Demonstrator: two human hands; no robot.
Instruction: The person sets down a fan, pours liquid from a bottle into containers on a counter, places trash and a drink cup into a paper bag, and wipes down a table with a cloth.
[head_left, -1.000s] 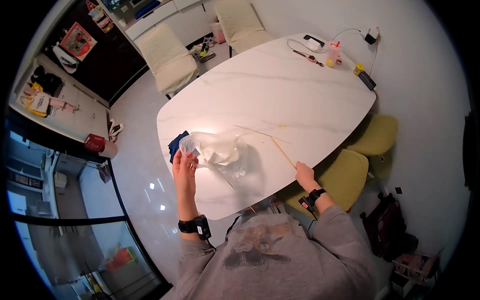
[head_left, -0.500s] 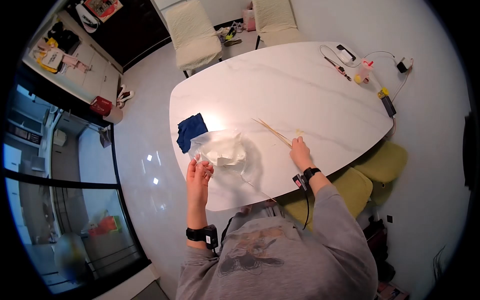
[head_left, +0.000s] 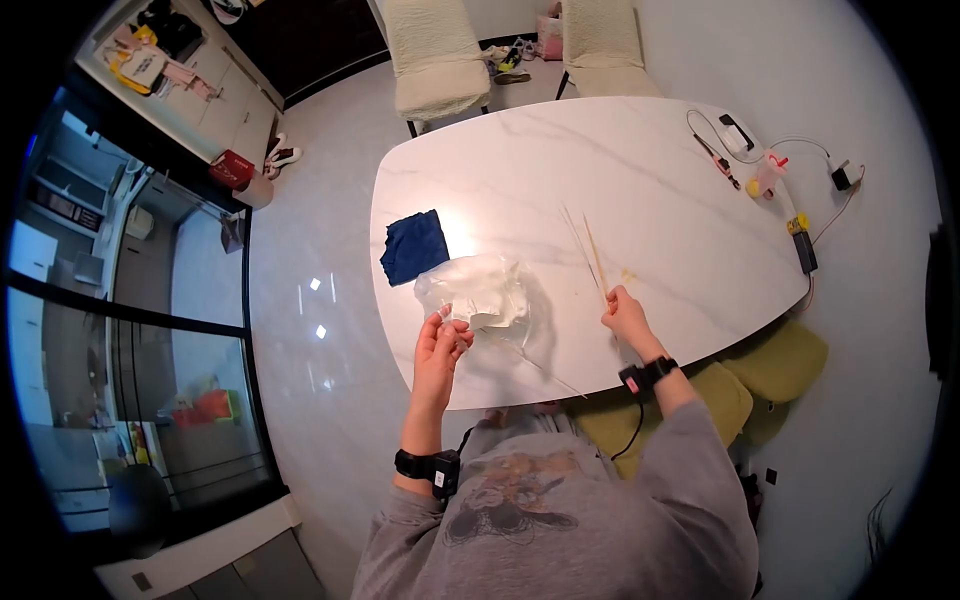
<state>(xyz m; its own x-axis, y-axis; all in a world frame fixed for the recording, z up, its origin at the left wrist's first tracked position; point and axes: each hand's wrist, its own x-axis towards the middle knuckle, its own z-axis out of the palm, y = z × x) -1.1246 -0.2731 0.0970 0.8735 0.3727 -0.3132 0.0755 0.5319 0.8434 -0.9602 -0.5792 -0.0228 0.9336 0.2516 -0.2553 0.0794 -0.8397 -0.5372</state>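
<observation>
Pale, glossy floor (head_left: 330,260) spreads out on the left beside glass-panelled doors (head_left: 150,380), and the big white marbled worktop (head_left: 520,170) fills the middle. Two cream-covered chairs (head_left: 435,65) stand at its far side, green chairs (head_left: 715,405) tuck in along the right edge.

Down on the near left part of the worktop sits the clear plastic bag (head_left: 485,285), crumpled, with white material showing inside. Just beyond it, to its left, the dark blue cloth (head_left: 415,247) lies flat.

Now the hands! Left hand (head_left: 445,340) is at the bag's near edge, palm turned up, fingers loosely curled; whether they pinch the film, can't tell. Over on the right, well apart from the bag, the right hand (head_left: 625,312) is closed around the near ends of the thin sticks (head_left: 596,255), their far ends fanning slightly apart, pointing away from the person.

Up at the far right corner, a pink cup (head_left: 769,173) stands near a looped cable (head_left: 697,122). Slimmest of all, a single pale strand (head_left: 545,370) runs from the bag to the near edge.
</observation>
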